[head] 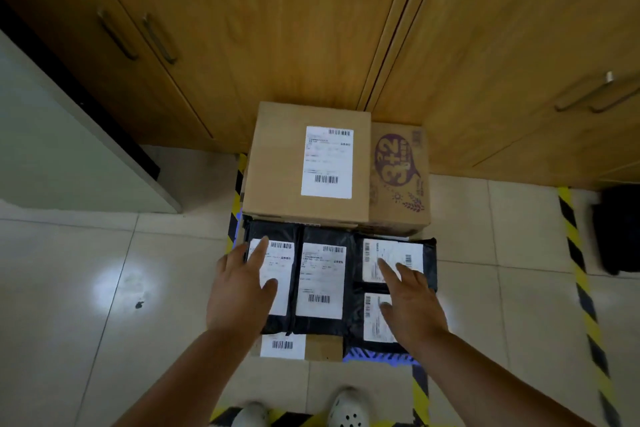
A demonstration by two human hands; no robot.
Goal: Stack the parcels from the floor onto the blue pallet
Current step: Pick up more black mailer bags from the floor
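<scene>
On the tiled floor (485, 288), the blue pallet (377, 355) carries cardboard boxes (277, 163) far and black mailer parcels (320, 282) near. The left hand (240, 291) and right hand (410, 300) lie flat on the mailers, fingers spread, gripping nothing.

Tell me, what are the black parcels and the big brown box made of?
The black parcels look like thin plastic mailer bags: dark, slightly shiny and wrinkled. The big brown box looks like matte cardboard, with flat sides and straight edges. Each carries a white paper label.

Wooden cabinets (311, 28) span 12 o'clock, metal bar handles (157, 40) at 10 and 2 o'clock. Tiled floor (104, 288) light, glossy. Yellow-black hazard tape (581, 284) runs 3 to 5 o'clock. Dark object (618, 229) at 3 o'clock, blurred. White perforated shoes (348, 407) at 6 o'clock.
</scene>
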